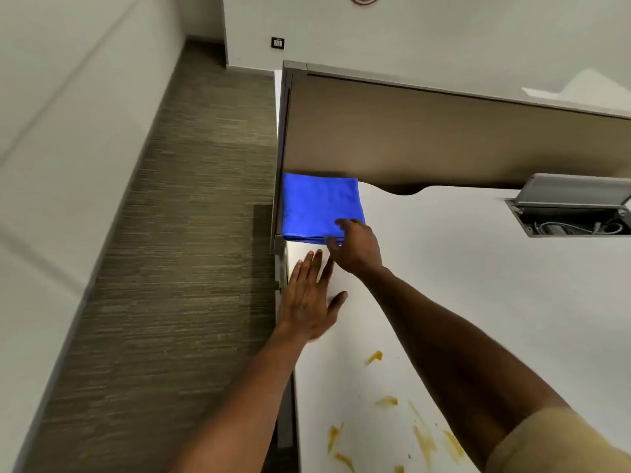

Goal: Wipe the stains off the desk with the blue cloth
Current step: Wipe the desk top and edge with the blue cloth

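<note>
In the head view, the folded blue cloth (321, 206) is seen in the white desk (478, 285) corner against the partition (426, 138). Its near edge is pinched by the right hand (356, 247). The left hand (312, 298) is spread flat just before the cloth; yellow stains (386, 401) are seen nearer.

Cloth (317, 206) solid bright blue. Tabletop (478, 268) plain white; stains (423, 438) yellow-orange streaks. Partition (426, 138) taupe. Carpet (177, 233) brown-grey, striated.

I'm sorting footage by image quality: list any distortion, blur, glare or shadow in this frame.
Head view: wide-angle bending curves the partition top and the floor edges; the left hand is slightly motion-blurred at its heel; soft even light, faint sheen on the desk; dark shadow under the partition behind the blue cloth; the right hand and the stains are fairly sharp.
</note>
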{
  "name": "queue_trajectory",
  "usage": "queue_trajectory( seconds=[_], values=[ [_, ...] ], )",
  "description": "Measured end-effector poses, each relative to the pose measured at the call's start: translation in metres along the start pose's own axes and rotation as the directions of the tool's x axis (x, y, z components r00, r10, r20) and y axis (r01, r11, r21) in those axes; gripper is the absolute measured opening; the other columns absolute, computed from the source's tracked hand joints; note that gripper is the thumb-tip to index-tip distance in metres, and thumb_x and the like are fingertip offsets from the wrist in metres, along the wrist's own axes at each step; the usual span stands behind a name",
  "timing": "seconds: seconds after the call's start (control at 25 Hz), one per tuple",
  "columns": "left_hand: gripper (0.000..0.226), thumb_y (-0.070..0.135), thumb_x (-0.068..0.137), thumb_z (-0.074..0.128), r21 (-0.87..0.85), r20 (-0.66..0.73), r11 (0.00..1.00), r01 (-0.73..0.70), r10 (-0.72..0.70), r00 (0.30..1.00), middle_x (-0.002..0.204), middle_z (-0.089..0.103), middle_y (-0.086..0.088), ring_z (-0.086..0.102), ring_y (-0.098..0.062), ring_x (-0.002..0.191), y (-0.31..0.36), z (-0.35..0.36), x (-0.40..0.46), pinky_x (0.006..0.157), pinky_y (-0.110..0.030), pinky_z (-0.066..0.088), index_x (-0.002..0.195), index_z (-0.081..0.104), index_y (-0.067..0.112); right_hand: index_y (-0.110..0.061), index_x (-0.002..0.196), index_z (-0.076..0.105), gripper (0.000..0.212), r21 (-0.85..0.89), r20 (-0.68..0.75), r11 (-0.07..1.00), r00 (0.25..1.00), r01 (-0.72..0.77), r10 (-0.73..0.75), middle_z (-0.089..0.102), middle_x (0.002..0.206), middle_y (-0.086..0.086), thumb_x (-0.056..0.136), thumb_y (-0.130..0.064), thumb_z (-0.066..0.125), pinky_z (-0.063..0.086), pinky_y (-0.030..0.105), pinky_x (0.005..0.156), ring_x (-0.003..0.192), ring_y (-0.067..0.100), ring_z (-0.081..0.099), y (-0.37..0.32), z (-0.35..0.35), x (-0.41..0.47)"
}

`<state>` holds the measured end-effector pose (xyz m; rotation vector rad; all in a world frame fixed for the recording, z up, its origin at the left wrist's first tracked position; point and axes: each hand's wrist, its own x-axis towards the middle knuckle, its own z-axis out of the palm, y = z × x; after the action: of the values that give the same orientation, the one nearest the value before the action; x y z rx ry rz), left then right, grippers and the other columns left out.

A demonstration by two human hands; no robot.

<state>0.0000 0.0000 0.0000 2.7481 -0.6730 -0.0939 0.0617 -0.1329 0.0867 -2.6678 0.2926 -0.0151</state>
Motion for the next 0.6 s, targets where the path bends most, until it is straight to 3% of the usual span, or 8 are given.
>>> queue_trajectory(
  seconds=[0.12, 0.2, 0.36, 0.48, 0.6],
  values=[
    [0.082, 0.065, 0.104, 0.020, -0.011, -0.063, 1.000, -0.012, 0.011, 0.998, 0.171, 0.019, -0.020, 0.012, -0.031, 0.161, 0.001, 0.001, 0.000, 0.130, -0.048, 0.011, 0.166, 0.014, 0.012, -0.024, 0.166, 0.016, 0.089, -0.090, 0.313, 0.996, 0.949, -0.012, 0.040, 0.011, 0.173, 0.013, 0.097, -0.063, 0.057, 0.025, 0.054, 0.125, 0.159, 0.037, 0.011, -0.018, 0.012, 0.023],
    [0.080, 0.063, 0.103, 0.024, -0.018, -0.087, 0.999, -0.047, 0.045, 0.995, 0.170, 0.020, -0.020, 0.016, -0.032, 0.160, 0.002, 0.002, 0.000, 0.129, -0.050, 0.017, 0.165, 0.019, 0.011, -0.034, 0.166, 0.005, 0.095, -0.158, 0.352, 0.987, 0.932, -0.030, 0.085, 0.004, 0.172, 0.014, 0.093, -0.076, 0.050, 0.023, 0.061, 0.124, 0.157, 0.042, 0.008, -0.032, 0.022, 0.034],
    [0.079, 0.059, 0.101, 0.026, -0.039, -0.090, 0.998, -0.058, 0.054, 0.994, 0.170, 0.023, -0.019, 0.021, -0.033, 0.158, -0.005, 0.000, 0.004, 0.128, -0.049, 0.020, 0.164, 0.025, 0.011, -0.043, 0.159, 0.022, 0.085, -0.344, 0.261, 0.939, 0.961, 0.001, 0.095, 0.023, 0.157, 0.015, 0.088, -0.085, 0.043, 0.030, 0.068, 0.110, 0.142, 0.048, 0.026, -0.043, 0.038, 0.048],
    [0.078, 0.060, 0.102, 0.024, -0.033, -0.099, 0.998, -0.049, 0.046, 0.994, 0.171, 0.020, -0.020, 0.017, -0.032, 0.159, -0.006, 0.002, 0.003, 0.128, -0.049, 0.018, 0.165, 0.021, 0.012, -0.044, 0.151, 0.041, 0.052, -0.325, 0.211, 0.946, 0.975, -0.001, 0.073, 0.033, 0.150, 0.014, 0.102, -0.063, 0.043, 0.033, 0.066, 0.108, 0.136, 0.047, 0.032, -0.042, 0.042, 0.059],
    [0.077, 0.061, 0.105, 0.024, -0.009, -0.106, 1.000, -0.024, 0.023, 0.994, 0.172, 0.015, -0.018, 0.013, -0.029, 0.161, -0.008, 0.003, 0.005, 0.129, -0.048, 0.014, 0.167, 0.010, 0.017, -0.041, 0.147, 0.053, 0.043, -0.284, 0.237, 0.958, 0.971, 0.033, 0.037, 0.042, 0.144, 0.011, 0.105, -0.049, 0.047, 0.037, 0.059, 0.108, 0.135, 0.043, 0.037, -0.023, 0.032, 0.068]
  ],
)
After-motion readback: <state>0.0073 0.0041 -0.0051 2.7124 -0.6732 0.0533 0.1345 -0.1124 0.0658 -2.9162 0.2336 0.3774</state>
